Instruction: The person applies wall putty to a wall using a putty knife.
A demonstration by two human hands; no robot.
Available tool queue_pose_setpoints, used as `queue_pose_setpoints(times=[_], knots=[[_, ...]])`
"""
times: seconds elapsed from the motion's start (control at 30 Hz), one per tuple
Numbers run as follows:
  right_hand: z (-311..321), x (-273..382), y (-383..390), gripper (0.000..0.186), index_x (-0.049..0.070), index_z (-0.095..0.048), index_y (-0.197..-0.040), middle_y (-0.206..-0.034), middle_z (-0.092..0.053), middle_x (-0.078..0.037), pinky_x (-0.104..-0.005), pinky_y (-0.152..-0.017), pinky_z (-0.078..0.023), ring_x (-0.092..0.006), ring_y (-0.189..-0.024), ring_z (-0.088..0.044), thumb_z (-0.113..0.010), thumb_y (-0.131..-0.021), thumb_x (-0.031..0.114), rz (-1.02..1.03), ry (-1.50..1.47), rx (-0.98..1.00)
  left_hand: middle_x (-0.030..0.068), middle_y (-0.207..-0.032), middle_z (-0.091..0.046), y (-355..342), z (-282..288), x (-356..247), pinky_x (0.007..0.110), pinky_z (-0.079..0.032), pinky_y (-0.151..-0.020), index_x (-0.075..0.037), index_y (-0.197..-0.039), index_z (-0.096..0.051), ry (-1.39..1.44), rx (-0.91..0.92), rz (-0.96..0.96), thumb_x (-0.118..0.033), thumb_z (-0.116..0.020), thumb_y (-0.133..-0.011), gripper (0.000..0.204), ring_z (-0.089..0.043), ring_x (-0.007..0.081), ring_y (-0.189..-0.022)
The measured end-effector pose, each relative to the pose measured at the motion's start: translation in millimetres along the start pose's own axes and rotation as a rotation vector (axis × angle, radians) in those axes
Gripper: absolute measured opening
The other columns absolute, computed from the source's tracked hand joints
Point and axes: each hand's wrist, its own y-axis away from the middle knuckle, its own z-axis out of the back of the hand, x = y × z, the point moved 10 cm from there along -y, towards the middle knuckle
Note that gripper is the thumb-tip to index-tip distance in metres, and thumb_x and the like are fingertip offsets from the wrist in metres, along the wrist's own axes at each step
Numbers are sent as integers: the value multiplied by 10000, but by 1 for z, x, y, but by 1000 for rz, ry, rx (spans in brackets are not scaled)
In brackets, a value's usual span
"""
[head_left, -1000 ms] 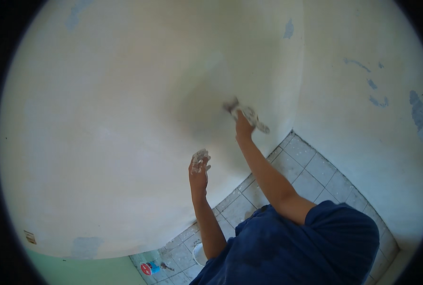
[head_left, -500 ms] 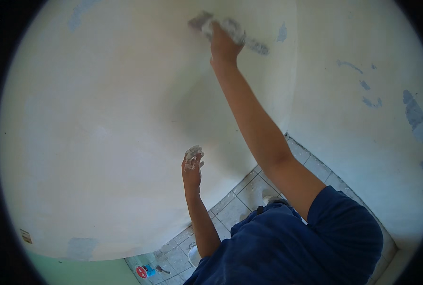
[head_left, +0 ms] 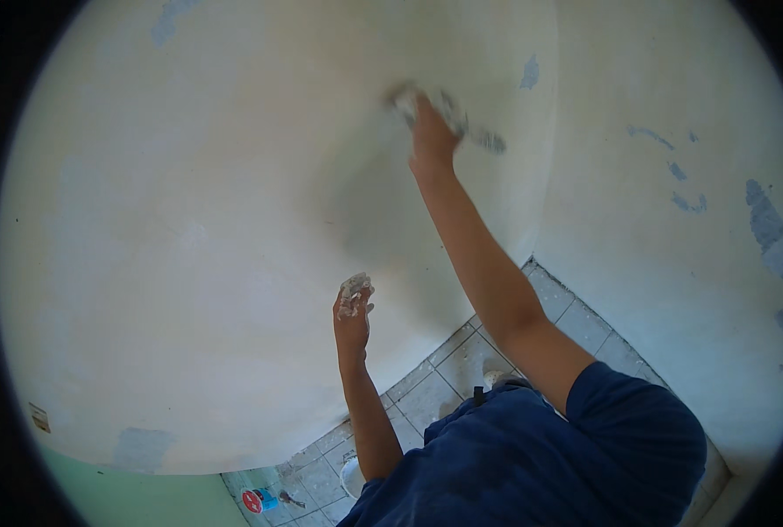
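Observation:
My right hand (head_left: pixel 432 132) grips a putty knife or trowel (head_left: pixel 482 139) against the pale wall (head_left: pixel 233 176); the tool is coated in white material and blurred, so its exact shape is unclear. Its shadow falls below it on the wall. My left hand (head_left: pixel 353 312) is raised lower and to the left, in front of the wall, its fingers loosely bent and apart, caked with white paste.
An adjoining wall (head_left: pixel 637 246) with grey patches meets this one at right. Below are speckled floor tiles (head_left: pixel 576 325), my shoe (head_left: pixel 497 379), a white bucket (head_left: pixel 353 476), a small red-and-blue tub (head_left: pixel 255 501) and a green wall section (head_left: pixel 145 492) at lower left.
My right hand and the tool rose sharply up the wall, then came partway back down and slightly right. My left hand has shifted a little left.

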Motion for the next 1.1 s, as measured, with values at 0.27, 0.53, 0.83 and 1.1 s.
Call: queue_pose_setpoints(times=[0.27,0.53,0.83,1.1], knots=[[-5,-43,34,401,-4,-442,-1043,-1076,-469,-121,-384,-907,-247,-300,-1014,-393,-511,-753,264,546,1431,79,93,-960,-545,-16,-5,1,317,-442,-731,-27,-1035,-492,22,-48,-23,-169,-490,-801,274,-527,185,-892],[199,-183,105,350,78,-470,-1019,-935,-506,-83,-303,-717,-407,-170,-874,-478,-588,-709,189,-299,336,-249,100,-953,-549,-9,28,4,299,-439,-724,-15,-1035,-488,1,-110,11,-176,-497,-797,288,-529,178,-894],[-54,20,42,419,-30,-375,-1053,-1003,-468,-102,-309,-779,-383,-183,-912,-463,-571,-708,106,39,-31,-36,100,-949,-553,-5,16,7,298,-441,-729,-13,-1033,-487,42,-83,2,-186,-493,-799,291,-531,179,-894],[207,-196,144,253,147,-564,-935,-968,-527,-38,-364,-850,-320,-201,-951,-457,-545,-727,290,-334,761,-161,94,-950,-550,-5,23,-4,297,-437,-729,-14,-1030,-490,54,-71,-22,-189,-494,-801,288,-527,176,-899]])
